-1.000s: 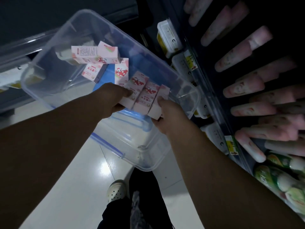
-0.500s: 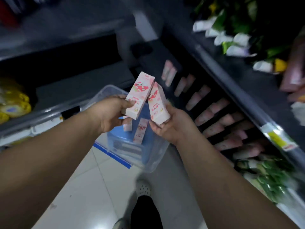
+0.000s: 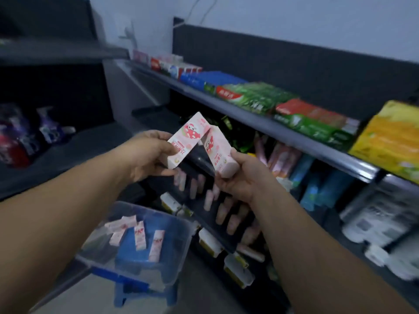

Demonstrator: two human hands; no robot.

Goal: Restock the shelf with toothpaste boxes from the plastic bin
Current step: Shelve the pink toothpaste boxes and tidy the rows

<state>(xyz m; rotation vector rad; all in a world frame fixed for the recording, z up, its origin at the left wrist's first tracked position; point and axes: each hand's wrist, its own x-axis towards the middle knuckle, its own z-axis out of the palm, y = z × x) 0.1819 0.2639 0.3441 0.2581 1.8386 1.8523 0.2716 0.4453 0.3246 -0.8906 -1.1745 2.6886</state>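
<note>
My left hand (image 3: 148, 155) grips a pink toothpaste box (image 3: 188, 138) with a red cartoon print, tilted up to the right. In my right hand (image 3: 240, 180) is a second pink toothpaste box (image 3: 218, 151), leaning left so the two tops meet like a tent. Both are held at chest height in front of the shelf unit. Below, the clear plastic bin (image 3: 183, 245) rests on a blue stool and holds several more pink boxes (image 3: 139, 237). The top shelf (image 3: 283, 134) carries rows of toothpaste boxes in red, blue and green.
A yellow carton (image 3: 390, 141) stands at the top shelf's right end. Lower shelves hold pink tubes (image 3: 226, 214), blue packs (image 3: 317, 191) and white packages (image 3: 381, 220). Bottles (image 3: 34, 134) sit on a dark shelf to the left. The blue stool (image 3: 145, 291) stands on a pale floor.
Both hands lifted the pink boxes out of the bin and raised them. My view swung up from the bin to the upper shelves.
</note>
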